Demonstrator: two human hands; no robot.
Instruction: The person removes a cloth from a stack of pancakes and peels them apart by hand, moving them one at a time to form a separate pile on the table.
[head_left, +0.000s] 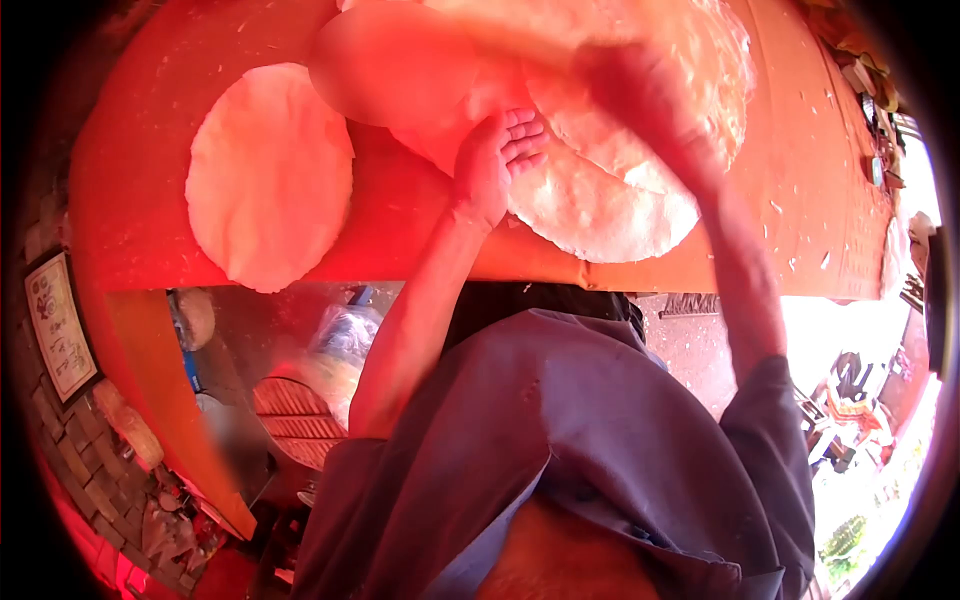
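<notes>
The left hand [497,160] lies flat and open, fingers together and pointing toward 2 o'clock, pressed onto the lower edge of a large flatbread [600,190] that hangs slightly over the near edge of the orange surface [130,210]. The right hand [640,95] is blurred at 1 o'clock from the left hand; it sits over the same stack of bread, and whether it is open or closed around anything cannot be told. A second big flatbread [400,60] overlaps the first at 11 o'clock from the left hand, reaching up to the top of the view. A separate round flatbread [268,175] lies flat on the surface at 9 o'clock from the left hand, apart from the stack. Small pale crumbs are scattered over the surface toward 3 o'clock. Both bare forearms rise from grey short sleeves [560,440] at 6 o'clock. At 8 o'clock, below the surface, a framed picture [58,325] leans against a brick wall.
</notes>
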